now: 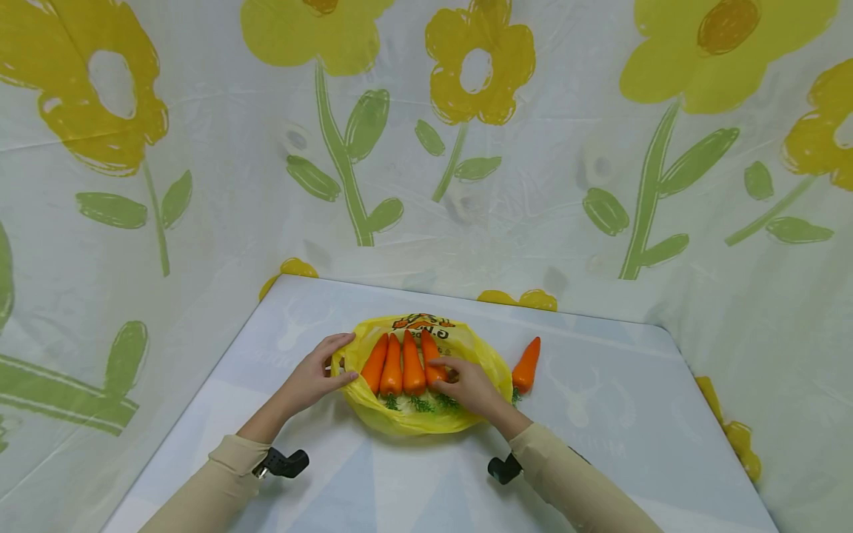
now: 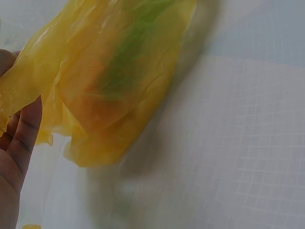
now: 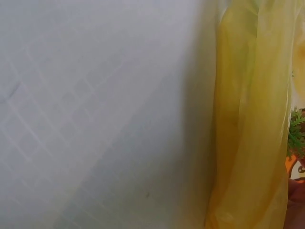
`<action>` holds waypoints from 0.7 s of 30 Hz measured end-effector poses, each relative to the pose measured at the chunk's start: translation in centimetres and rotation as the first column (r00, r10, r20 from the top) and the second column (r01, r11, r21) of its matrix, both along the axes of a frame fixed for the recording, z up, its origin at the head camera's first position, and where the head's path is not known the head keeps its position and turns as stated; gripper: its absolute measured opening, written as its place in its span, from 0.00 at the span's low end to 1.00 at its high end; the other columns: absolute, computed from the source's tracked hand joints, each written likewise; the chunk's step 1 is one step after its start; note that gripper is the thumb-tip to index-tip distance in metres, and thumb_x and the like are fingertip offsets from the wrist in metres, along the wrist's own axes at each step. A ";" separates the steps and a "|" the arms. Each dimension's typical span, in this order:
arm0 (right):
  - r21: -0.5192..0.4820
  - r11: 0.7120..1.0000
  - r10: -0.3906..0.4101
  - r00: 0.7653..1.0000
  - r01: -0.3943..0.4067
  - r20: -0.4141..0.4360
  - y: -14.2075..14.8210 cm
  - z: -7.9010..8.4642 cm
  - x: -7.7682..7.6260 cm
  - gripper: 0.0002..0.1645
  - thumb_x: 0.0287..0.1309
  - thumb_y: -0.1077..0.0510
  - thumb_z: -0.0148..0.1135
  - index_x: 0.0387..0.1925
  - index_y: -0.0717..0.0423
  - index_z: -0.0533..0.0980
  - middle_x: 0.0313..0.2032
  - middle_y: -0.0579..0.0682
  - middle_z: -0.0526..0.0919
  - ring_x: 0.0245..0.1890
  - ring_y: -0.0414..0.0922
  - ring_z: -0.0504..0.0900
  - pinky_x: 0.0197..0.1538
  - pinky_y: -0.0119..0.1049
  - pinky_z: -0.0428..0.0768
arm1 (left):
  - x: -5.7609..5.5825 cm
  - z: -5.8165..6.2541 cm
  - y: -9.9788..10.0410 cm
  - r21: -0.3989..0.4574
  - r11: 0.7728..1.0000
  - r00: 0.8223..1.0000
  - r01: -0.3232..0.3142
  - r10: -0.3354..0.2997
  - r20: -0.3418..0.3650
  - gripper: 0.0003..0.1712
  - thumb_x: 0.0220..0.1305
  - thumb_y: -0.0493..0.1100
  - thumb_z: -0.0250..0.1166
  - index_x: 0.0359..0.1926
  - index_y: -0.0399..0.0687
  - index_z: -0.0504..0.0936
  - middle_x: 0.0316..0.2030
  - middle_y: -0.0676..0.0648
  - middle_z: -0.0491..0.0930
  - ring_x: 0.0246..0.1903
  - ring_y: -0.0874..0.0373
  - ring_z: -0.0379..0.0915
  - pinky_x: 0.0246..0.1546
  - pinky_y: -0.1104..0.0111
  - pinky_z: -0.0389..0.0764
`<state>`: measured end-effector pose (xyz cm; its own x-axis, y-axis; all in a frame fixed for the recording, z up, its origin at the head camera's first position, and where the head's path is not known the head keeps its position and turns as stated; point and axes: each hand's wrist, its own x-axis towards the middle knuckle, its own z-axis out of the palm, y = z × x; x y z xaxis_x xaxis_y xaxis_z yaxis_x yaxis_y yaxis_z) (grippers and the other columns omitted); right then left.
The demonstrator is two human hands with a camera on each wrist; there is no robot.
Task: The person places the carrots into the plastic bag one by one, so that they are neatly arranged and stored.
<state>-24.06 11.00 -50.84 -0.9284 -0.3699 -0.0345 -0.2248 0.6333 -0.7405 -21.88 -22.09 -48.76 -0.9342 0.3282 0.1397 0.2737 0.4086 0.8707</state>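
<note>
A yellow plastic bag (image 1: 413, 426) lies with its mouth spread wide, carrots side by side inside, tips pointing away from me and green tops toward me. My left hand (image 1: 316, 379) holds the bag's left edge between thumb and fingers; the left wrist view has the film (image 2: 119, 138) passing between them. Inside the bag, my right hand (image 1: 472, 386) grips the rightmost carrot (image 1: 429, 344). Three more carrots (image 1: 393, 366) lie to its left. Most of the right hand is hidden behind the bag's side (image 3: 252, 143) in the right wrist view.
Another carrot (image 1: 527, 364) lies on the table just outside the bag's right edge. The pale patterned table (image 1: 600, 444) extends around the bag, with flower-printed curtains (image 1: 533, 200) hanging behind it and at both sides.
</note>
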 end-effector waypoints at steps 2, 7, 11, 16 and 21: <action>0.008 1.000 0.009 1.000 -0.009 -0.013 0.0 0.1 0.0 0.24 0.65 0.53 0.69 0.62 0.45 0.80 0.60 0.51 0.80 0.37 0.44 0.74 0.37 0.36 0.75 | 0.0 -0.1 0.0 0.004 1.000 1.000 0.001 -0.001 0.000 0.41 0.65 0.41 0.71 0.74 0.38 0.65 0.72 0.34 0.60 0.68 0.34 0.63 0.60 0.46 0.77; 0.008 1.000 0.021 0.999 -0.021 -0.025 0.1 0.3 0.1 0.24 0.65 0.53 0.69 0.62 0.46 0.80 0.64 0.54 0.78 0.45 0.48 0.78 0.46 0.43 0.80 | -0.1 -0.2 0.0 -0.001 1.000 1.000 0.000 0.000 0.004 0.41 0.65 0.42 0.71 0.75 0.38 0.64 0.72 0.34 0.60 0.68 0.34 0.63 0.60 0.47 0.77; 0.011 1.000 0.028 0.999 -0.028 -0.034 0.1 0.3 0.1 0.24 0.65 0.53 0.69 0.62 0.47 0.80 0.66 0.56 0.76 0.61 0.56 0.77 0.62 0.53 0.78 | -0.1 -0.2 0.0 -0.007 1.000 1.000 -0.003 0.003 0.006 0.41 0.65 0.42 0.71 0.75 0.38 0.65 0.72 0.34 0.60 0.68 0.34 0.63 0.60 0.47 0.77; 0.019 0.999 0.038 0.998 -0.037 -0.051 0.1 0.2 0.2 0.24 0.65 0.53 0.69 0.62 0.48 0.81 0.67 0.59 0.74 0.68 0.60 0.71 0.67 0.57 0.72 | -0.1 -0.2 0.0 -0.002 1.000 1.000 -0.001 0.001 0.004 0.41 0.65 0.42 0.71 0.75 0.38 0.65 0.72 0.34 0.60 0.67 0.34 0.64 0.60 0.48 0.77; 0.020 0.999 0.031 0.998 -0.029 -0.059 0.3 0.4 0.3 0.24 0.65 0.53 0.69 0.62 0.48 0.81 0.69 0.60 0.72 0.68 0.61 0.71 0.66 0.57 0.73 | -0.1 -0.2 0.1 -0.012 1.000 1.000 -0.010 0.010 0.005 0.41 0.65 0.41 0.71 0.75 0.37 0.64 0.72 0.34 0.60 0.67 0.34 0.65 0.59 0.48 0.78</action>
<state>-23.75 11.26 -50.47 -0.9176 -0.3974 0.0130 -0.2871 0.6396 -0.7130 -21.98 -22.03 -48.97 -0.9382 0.3201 0.1314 0.2653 0.4219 0.8670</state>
